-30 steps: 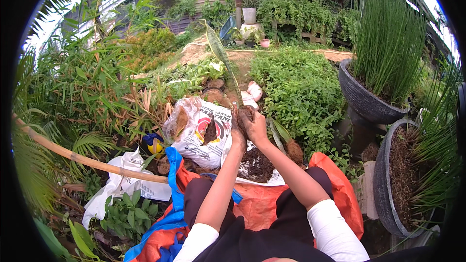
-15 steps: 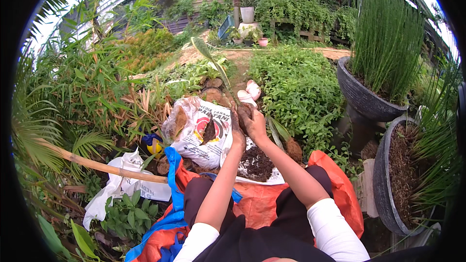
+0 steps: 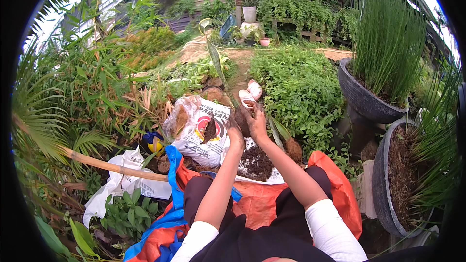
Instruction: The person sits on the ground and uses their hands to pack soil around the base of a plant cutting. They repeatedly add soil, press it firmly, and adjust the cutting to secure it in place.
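Observation:
Between my hands, a snake plant stands tilted to the left, its long leaf (image 3: 216, 60) rising from a brown, soil-covered root ball (image 3: 241, 122). My left hand (image 3: 235, 135) is closed around the left side of that root ball, with soil on its skin. At the right side, my right hand (image 3: 257, 120) has its dirty fingers raised and apart beside the top of the root ball; its palm may still touch it. Below them, dark soil (image 3: 256, 163) lies on a white sheet. Another snake plant with a brown root ball (image 3: 293, 150) lies to the right.
A white printed sack (image 3: 196, 150) lies left of my hands, and pale pink sandals (image 3: 246, 98) lie beyond them. An orange tarp (image 3: 255, 201) with blue edging spreads beneath my legs. A bamboo pole (image 3: 116, 167) juts in from the left; large dark planters (image 3: 383, 177) stand right.
My right hand has loosened from the root ball, its fingers lifting and spreading. The snake plant's leaf has shifted slightly right and stands more upright, while my left hand stays on the root ball.

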A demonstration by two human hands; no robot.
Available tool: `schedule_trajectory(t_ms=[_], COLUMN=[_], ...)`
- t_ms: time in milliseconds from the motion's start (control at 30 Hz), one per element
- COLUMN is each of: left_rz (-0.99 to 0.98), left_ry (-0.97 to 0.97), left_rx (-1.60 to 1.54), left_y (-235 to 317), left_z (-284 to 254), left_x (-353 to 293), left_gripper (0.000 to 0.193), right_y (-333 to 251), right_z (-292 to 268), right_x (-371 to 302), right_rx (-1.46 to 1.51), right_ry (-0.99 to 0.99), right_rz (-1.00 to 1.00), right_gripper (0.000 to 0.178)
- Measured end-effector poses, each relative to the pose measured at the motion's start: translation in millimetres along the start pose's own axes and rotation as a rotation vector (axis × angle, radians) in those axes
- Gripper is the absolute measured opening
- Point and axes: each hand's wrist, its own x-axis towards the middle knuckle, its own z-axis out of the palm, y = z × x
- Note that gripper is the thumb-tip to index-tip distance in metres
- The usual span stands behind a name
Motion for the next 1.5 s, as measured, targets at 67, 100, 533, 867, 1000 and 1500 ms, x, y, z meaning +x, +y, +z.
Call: schedule_trajectory(t_ms=[67, 100, 533, 867, 1000, 1500], left_rz=[-0.014, 0.023, -0.071, 0.345, 0.091, -0.459], left_ry=[0.043, 0.03, 0.035, -0.106, -0.018, -0.087], left_rx=[0.048, 0.057, -0.003, 0.69, 0.181, -0.535], left_y=[-12, -19, -10, -24, -34, -9], left_z=[-5, -9, -19, -26, -23, -15], left_x=[3, 6, 8, 11, 15, 5], left_gripper=[0.05, 0.051, 0.06, 0.042, 0.044, 0.053], right_y=[2, 4, 8, 23, 22, 7], right_z=[4, 5, -3, -1, -11, 13], right_x=[-3, -5, 5, 3, 16, 2], right_rx=[0.23, 0.291, -0.076, 0.286, 0.535, 0.182], right_ry=[-0.032, -0.026, -0.023, -0.06, -0.078, 0.039], right_rz=[0.132, 0.151, 0.045, 0.257, 0.498, 0.131], right_gripper=[0.037, 0.035, 0.025, 0.014, 0.013, 0.017])
